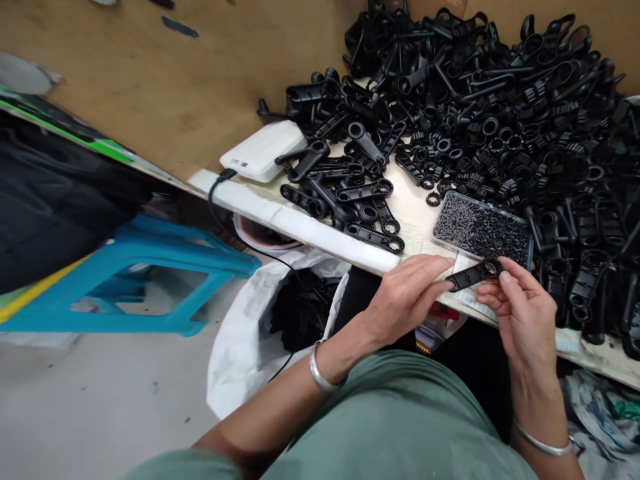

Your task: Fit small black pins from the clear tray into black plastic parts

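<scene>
Both hands hold one flat black plastic arm with a ring end just in front of the table edge. My left hand pinches its left end, fingers curled. My right hand grips the ring end with fingers closed around it. Right behind the part sits a clear tray of tiny dark screws. A huge heap of black plastic parts covers the table beyond.
A white power bank with a black cable lies at the table's left corner. A white sack of black parts stands below the table. A blue plastic stool is on the floor at left. Brown board walls stand behind.
</scene>
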A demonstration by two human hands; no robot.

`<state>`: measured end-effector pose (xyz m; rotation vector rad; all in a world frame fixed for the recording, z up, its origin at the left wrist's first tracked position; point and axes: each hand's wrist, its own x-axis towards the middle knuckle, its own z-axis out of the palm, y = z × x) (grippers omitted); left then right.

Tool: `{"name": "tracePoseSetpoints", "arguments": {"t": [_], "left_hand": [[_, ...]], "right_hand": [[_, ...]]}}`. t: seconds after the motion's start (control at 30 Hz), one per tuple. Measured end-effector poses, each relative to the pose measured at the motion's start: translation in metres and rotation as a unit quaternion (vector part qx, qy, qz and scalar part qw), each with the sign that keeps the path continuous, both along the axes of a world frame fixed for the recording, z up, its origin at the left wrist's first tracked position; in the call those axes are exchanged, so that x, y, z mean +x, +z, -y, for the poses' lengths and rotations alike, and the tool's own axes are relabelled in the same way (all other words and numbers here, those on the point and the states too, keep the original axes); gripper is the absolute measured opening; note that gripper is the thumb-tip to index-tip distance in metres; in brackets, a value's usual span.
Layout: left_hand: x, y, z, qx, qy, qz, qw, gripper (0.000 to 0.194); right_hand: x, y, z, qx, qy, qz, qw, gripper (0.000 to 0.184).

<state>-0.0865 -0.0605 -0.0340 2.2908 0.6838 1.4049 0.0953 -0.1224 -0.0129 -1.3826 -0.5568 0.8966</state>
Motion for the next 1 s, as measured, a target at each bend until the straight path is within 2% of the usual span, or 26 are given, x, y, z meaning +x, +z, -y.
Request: {"name": "tracePoseSetpoints", "arguments": {"t": [0.1,0.2,0.3,0.43,0.6,0.67,0.87,1.0], "left_hand": [[0.009,0.001,0.005,-0.026,-0.015,0.003,1.000,0.029],[0.016,0.000,0.006,-0.027,-0.004,0.015,1.000,0.015],[0.018,-0.001,0.006,-0.023,-0.001,0.026,0.999,0.011],[0.015,0.002,0.004,-0.011,-0.035,0.017,0.999,0.010],[0.013,0.005,0.001,-0.006,-0.085,0.005,0.996,0.013],[0.014,0.005,0.002,-0.007,-0.086,0.015,0.996,0.014],[0.019,0.002,0.012,0.016,-0.035,0.051,0.998,0.014],[0.019,-0.002,0.013,0.005,-0.029,0.059,0.998,0.013]], "right_hand": [[-0.002,0.000,0.001,-0.005,0.002,-0.013,1.000,0.045],[-0.004,0.001,0.002,-0.008,0.018,-0.028,0.999,0.046],[0.001,0.003,0.004,-0.008,0.040,-0.036,0.999,0.042],[0.015,0.007,0.005,-0.030,0.087,-0.037,0.995,0.038],[0.026,0.014,0.004,-0.092,0.156,-0.015,0.983,0.042],[0.023,0.014,0.004,-0.090,0.140,-0.022,0.986,0.041],[-0.003,0.007,0.003,-0.021,0.021,-0.051,0.998,0.033],[-0.010,0.005,0.002,-0.016,0.012,-0.089,0.996,0.037]]}}
